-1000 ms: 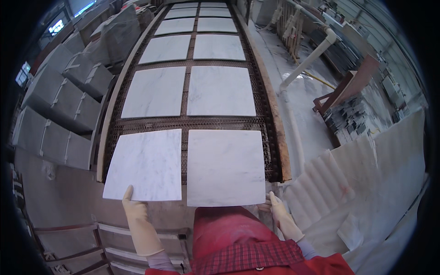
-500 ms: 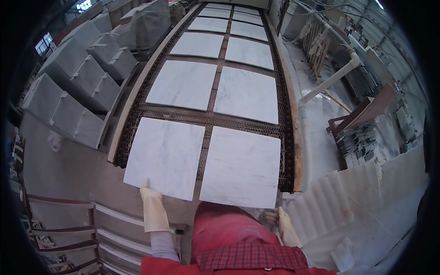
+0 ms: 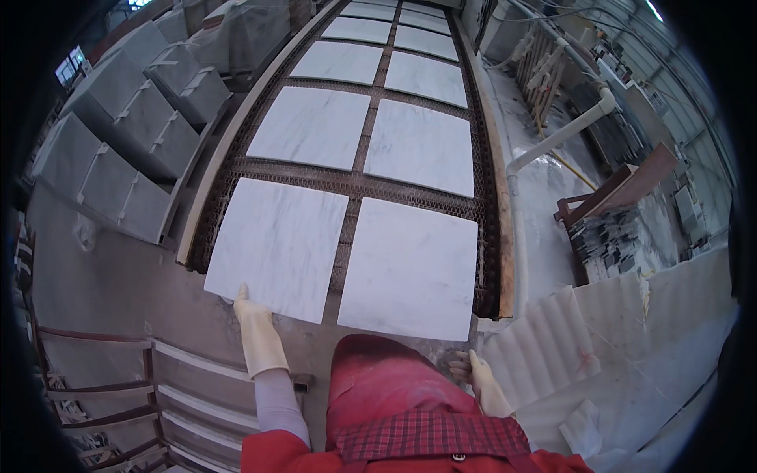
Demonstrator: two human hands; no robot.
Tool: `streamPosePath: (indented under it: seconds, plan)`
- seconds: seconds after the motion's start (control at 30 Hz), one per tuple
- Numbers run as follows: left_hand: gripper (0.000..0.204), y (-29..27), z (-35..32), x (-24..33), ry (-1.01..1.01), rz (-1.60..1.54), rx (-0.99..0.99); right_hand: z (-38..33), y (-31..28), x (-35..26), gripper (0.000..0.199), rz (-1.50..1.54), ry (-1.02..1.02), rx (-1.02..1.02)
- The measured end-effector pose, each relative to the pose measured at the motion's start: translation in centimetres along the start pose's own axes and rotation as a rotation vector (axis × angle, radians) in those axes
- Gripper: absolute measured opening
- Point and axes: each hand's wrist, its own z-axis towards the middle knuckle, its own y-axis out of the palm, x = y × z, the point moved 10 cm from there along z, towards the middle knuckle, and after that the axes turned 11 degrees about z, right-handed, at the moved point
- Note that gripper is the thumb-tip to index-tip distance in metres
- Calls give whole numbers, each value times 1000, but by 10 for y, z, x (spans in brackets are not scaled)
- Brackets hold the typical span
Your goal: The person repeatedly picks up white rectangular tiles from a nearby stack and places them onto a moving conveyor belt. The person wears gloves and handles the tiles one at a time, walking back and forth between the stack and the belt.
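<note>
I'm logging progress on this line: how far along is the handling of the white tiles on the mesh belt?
Done: white tiles already lie in pairs all along the mesh belt. In hand: the gloved left hand touches the near edge of the nearest left tile, which overhangs the belt's end. Left: the right tile is untouched; the right hand hangs beside the waist.

Grey stone blocks [image 3: 118,150] at left, white corrugated sheets [image 3: 631,347] at right.

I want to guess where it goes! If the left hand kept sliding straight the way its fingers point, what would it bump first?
The left hand already touches the near white tile, so probably that tile.
</note>
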Motion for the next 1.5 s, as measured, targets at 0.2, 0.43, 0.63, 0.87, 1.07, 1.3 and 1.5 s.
streamPosePath:
  seconds: [0.2,0.43,0.63,0.87,1.07,1.3,1.5]
  plan:
    - [55,-11,7,-4,62,-63,-123,22,7,10,52,-71,49,-36]
    - [63,3,-86,-98,-19,196,-110,33,12,12,46,9,4,-17]
    - [61,14,-72,-155,-141,576,-303,38,-18,31,41,85,-13,63]
    - [62,10,-48,-163,-69,495,-189,41,-35,53,43,143,70,99]
    - [61,18,-56,-162,-71,501,-169,60,-41,60,41,199,86,89]
    - [62,17,-48,-159,-41,531,-184,62,-21,34,40,91,28,93]
    - [58,29,-66,-153,-112,671,-215,59,-30,36,38,140,19,99]
